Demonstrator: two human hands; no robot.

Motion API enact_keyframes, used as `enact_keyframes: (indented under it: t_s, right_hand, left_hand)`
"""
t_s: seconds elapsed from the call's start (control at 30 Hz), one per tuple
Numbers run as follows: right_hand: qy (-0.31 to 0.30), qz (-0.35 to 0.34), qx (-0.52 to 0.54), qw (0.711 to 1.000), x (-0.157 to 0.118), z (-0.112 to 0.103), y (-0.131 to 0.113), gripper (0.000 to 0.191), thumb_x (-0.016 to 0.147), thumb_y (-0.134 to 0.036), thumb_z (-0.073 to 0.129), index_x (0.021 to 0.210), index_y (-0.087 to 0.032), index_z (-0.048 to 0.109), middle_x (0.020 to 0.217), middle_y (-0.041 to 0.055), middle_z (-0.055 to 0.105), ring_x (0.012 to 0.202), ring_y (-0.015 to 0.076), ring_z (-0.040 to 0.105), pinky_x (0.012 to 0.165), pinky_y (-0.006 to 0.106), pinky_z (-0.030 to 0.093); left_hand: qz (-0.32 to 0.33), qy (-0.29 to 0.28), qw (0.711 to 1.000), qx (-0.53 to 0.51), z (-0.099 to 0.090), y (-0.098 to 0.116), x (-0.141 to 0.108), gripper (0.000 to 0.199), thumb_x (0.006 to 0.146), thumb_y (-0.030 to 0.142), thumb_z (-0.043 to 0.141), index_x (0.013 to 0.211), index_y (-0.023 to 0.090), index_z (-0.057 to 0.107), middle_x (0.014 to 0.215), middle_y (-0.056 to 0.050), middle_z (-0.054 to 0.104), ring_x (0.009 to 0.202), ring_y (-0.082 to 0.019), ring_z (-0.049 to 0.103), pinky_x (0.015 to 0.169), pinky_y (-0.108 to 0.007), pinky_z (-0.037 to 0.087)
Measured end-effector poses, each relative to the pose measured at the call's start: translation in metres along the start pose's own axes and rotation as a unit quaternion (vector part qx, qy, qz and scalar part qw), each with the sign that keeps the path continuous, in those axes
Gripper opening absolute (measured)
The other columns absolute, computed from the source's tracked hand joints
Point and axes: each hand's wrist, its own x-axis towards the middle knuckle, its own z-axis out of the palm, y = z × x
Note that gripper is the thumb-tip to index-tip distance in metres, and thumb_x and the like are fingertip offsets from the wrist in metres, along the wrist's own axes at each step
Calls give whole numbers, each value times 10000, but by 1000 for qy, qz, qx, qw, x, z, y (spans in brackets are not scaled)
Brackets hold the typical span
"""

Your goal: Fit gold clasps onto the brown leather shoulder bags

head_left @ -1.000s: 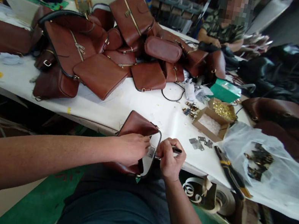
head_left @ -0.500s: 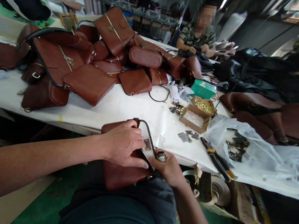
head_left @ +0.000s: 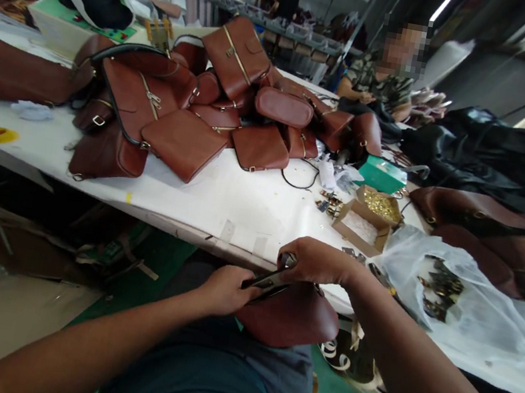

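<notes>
- The brown bag (head_left: 294, 321) is held over the lap, beside the near edge of the white table (head_left: 262, 200).
- Its rim (head_left: 264, 286) is pinched narrowly by the left hand (head_left: 225, 290).
- A small dark tool (head_left: 288, 260) is gripped in the curled right hand (head_left: 309, 261), close above the rim; its exact kind cannot be told.
- The bag is judged light, with smooth leather that may be dented or creased by hard squeezing.
- More stiffness is expected at the rim than in the sagging side, so the bag is best grasped there, with its body supported from below.
- Some slip may be met on the glossy side, and scratches could easily be left by metal.
</notes>
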Motion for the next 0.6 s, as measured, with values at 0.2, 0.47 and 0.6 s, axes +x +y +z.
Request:
enact_keyframes:
  t_s: [0.2,0.47,0.6]
  right_hand:
    - [368,-70,200,905,10,28,-40,277,893,-440,765,766,-207,686,624,-29,635,549,124,514,531,247,391]
    - [500,-114,380,770,19,92,-21,308,989,-431,698,773,-225,620,702,-8,638,663,170,606,679,325,495]
    - [535,-108,375,749,25,96,-7,310,1013,-409,670,770,-225,612,695,-9,616,667,172,605,683,334,496]
  left_hand:
    - [-40,57,986,-148,31,-9,3,327,954,447,551,772,183,617,748,0,610,740,-173,553,641,-269,340]
    - [-131,84,938,-309,31,-21,19,407,908,541,556,765,167,624,666,11,563,633,-150,498,593,-264,365]
    - [-152,95,929,-325,37,-22,23,396,853,546,626,732,168,625,638,24,525,624,-139,461,590,-262,346]
